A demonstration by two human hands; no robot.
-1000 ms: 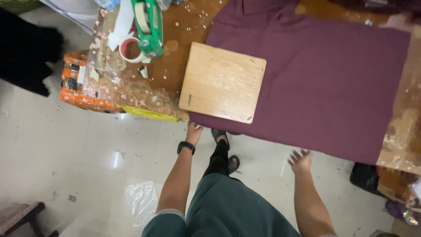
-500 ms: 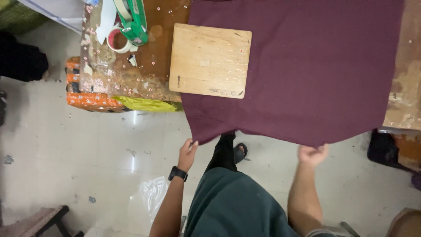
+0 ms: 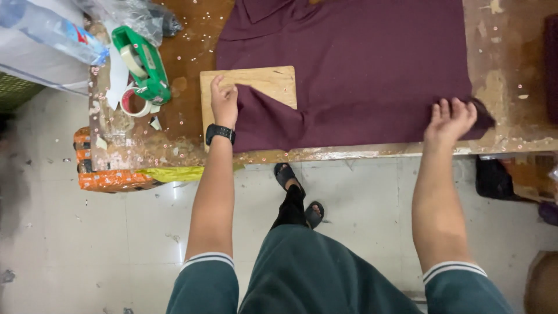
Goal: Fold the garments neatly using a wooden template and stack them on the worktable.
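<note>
Both hands pinch what I'm folding: left hand [image 3: 224, 103] holds maroon cloth [image 3: 360, 70] over the wooden board [image 3: 273, 81]; right hand [image 3: 450, 119] grips its table-edge corner.

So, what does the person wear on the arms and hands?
Both forearms are bare. Short dark green sleeves end in a cuff with thin white stripes. The left hand has a black wristwatch just below it. The right hand wears nothing: no glove, no ring visible.
</note>
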